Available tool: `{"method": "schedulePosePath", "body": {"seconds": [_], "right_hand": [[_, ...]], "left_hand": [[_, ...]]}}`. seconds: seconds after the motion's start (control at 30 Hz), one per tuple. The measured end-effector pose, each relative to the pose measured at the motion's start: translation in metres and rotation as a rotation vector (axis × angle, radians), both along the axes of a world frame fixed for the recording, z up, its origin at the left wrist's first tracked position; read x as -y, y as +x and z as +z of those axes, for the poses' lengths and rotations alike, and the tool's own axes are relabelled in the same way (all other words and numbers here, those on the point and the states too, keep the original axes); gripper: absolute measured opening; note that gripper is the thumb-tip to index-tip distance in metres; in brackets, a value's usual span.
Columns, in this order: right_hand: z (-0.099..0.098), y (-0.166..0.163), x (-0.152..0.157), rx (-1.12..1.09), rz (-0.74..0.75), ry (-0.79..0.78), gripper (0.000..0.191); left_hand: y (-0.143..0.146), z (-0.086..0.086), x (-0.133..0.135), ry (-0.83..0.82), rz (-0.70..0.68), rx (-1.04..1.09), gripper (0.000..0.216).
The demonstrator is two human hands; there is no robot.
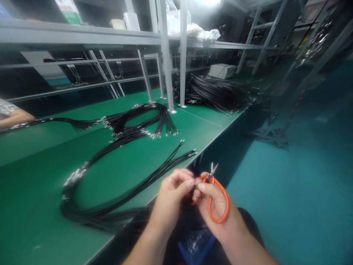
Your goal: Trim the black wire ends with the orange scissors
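Observation:
My right hand (211,195) is closed around a pair of orange-handled scissors (226,206), whose short blades point up and away, spread slightly apart. Thumb and fingertips of my left hand (176,187) pinch together close to my right thumb, at a tiny piece too small to name. Both hands meet just off the table's front edge. Beside my left hand, a bundle of black cables (110,206) with pale metallic ends curves across the green table (35,184).
More black cables (143,117) lie looped farther back, and a thick pile of cables (217,90) rests near a white box (222,70). Metal posts (167,62) carry a shelf (82,35). Another person's arm (19,117) reaches in at left. A blue container (197,246) sits below my hands.

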State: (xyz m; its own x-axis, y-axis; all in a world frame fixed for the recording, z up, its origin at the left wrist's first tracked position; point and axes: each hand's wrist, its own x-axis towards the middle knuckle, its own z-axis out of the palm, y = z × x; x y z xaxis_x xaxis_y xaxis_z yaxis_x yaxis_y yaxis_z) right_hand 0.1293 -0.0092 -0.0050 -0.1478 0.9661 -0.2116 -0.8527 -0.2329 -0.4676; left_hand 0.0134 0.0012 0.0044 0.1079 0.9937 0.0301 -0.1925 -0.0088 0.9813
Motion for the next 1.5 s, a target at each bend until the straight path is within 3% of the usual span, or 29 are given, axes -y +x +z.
{"method": "schedulePosePath", "body": {"seconds": [0.1, 0.2, 0.3, 0.4, 0.5, 0.63, 0.7, 0.83, 0.97, 1.07, 1.27, 1.5], "right_hand": [[0.004, 0.001, 0.000, 0.024, -0.024, -0.021, 0.016], [0.004, 0.001, -0.001, 0.016, -0.031, -0.028, 0.017], [0.001, -0.001, -0.001, -0.010, -0.007, -0.024, 0.018], [0.000, -0.001, -0.002, -0.014, 0.002, -0.008, 0.017], [0.002, -0.002, -0.003, 0.007, -0.041, 0.015, 0.018], [0.005, -0.003, -0.004, 0.036, -0.047, 0.046, 0.018], [0.006, -0.004, -0.005, 0.059, -0.050, 0.055, 0.017], [0.007, -0.006, -0.005, 0.090, -0.045, 0.074, 0.015], [0.010, -0.004, -0.007, 0.177, -0.099, 0.096, 0.013], [0.014, -0.003, -0.008, 0.306, -0.148, 0.136, 0.025], [0.023, -0.006, -0.006, 0.418, -0.131, 0.213, 0.024], [0.009, -0.004, -0.004, 0.515, -0.188, 0.158, 0.025]], "left_hand": [[-0.006, -0.001, 0.003, 0.150, 0.156, -0.277, 0.011], [-0.010, 0.002, 0.006, 0.421, 0.309, -0.626, 0.014], [-0.010, 0.003, 0.008, 0.627, 0.328, -0.858, 0.023], [-0.011, 0.003, 0.006, 0.653, 0.362, -0.930, 0.018], [-0.014, 0.004, 0.006, 0.527, 0.382, -0.850, 0.015], [-0.012, 0.007, 0.009, 0.232, 0.071, -0.540, 0.013], [-0.008, 0.007, 0.010, 0.170, 0.032, -0.446, 0.008], [-0.003, 0.004, 0.011, 0.185, 0.094, -0.414, 0.011], [-0.006, 0.000, 0.010, 0.155, 0.078, -0.358, 0.013], [-0.008, 0.001, 0.009, 0.132, 0.053, -0.372, 0.015], [-0.007, 0.006, 0.011, 0.121, 0.008, -0.303, 0.014], [-0.013, 0.000, 0.009, 0.062, 0.012, -0.202, 0.017]]}}
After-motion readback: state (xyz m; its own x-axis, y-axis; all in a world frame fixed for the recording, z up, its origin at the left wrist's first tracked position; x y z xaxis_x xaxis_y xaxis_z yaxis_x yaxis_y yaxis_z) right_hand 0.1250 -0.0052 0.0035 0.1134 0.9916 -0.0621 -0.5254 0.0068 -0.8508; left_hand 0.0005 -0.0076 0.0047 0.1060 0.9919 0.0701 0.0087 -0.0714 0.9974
